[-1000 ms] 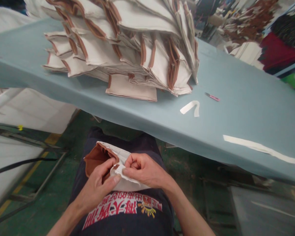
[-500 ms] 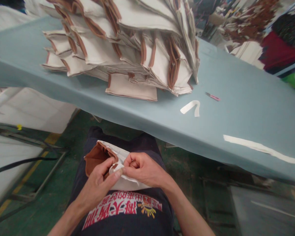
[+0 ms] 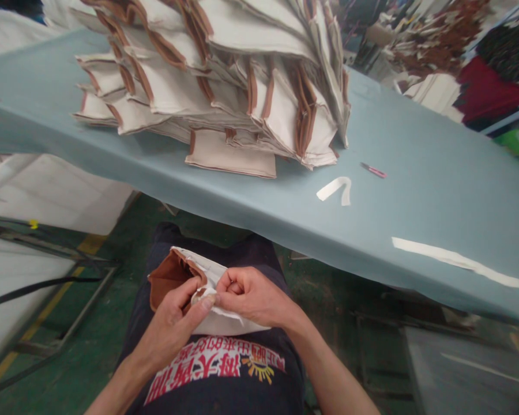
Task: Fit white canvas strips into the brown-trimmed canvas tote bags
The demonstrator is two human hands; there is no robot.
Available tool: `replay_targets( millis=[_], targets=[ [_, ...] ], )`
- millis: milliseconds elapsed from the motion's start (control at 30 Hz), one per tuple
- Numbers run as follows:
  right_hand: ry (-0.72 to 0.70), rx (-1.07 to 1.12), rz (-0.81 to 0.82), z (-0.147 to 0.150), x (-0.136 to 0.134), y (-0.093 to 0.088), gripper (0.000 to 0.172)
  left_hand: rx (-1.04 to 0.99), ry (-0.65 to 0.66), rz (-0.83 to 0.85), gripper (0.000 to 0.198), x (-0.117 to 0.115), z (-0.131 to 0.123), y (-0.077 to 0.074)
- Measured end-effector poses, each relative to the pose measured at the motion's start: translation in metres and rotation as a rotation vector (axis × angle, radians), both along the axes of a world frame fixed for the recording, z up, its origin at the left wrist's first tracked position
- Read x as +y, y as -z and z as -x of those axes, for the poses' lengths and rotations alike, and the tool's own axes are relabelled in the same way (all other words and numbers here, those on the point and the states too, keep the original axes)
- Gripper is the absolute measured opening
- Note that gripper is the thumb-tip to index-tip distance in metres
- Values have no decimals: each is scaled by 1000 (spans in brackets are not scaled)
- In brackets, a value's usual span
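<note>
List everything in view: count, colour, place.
Held pouch: one, white and brown, over lap
Stacked pouches: many, off-white, brown-edged, on table
Table: one, pale blue, ahead
Snips: one, pink-handled, on table
Strips: at least two, white, on table
Background piles: several, brown, white, dark, red, upper right
Green item: one, green, right edge
Floor: one, green, below
Printed garment: one, dark blue, on lap
Left hand: one, bare, gripping pouch
Right hand: one, bare, pinching pouch

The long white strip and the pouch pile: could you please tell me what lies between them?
In the head view, a shorter, bent white strip lies between them on the blue table, with a small pink-handled tool farther back.
</note>
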State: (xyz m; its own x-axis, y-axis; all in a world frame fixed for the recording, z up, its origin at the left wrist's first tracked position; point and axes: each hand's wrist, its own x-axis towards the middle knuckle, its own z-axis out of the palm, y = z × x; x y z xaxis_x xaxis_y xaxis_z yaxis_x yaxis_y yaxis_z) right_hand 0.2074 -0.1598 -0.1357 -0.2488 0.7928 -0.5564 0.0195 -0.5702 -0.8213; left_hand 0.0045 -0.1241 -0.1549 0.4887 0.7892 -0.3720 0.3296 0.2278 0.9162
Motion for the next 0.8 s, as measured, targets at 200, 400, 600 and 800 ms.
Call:
replay_targets(
  millis=[200,400,600,800],
  targets=[
    [-17,13,-12,-1,3,1,42,-8,-1,-1,41,-1,2,6],
    [-46,-26,-34,-1,6,3,28,24,14,-34,40,-1,3,9],
    [-34,-56,-15,3,11,1,23,10,-77,-91,37,-8,0,12],
    [-80,-168,-74,4,2,-1,26,2,-51,-103,37,-3,0,9]
  ],
)
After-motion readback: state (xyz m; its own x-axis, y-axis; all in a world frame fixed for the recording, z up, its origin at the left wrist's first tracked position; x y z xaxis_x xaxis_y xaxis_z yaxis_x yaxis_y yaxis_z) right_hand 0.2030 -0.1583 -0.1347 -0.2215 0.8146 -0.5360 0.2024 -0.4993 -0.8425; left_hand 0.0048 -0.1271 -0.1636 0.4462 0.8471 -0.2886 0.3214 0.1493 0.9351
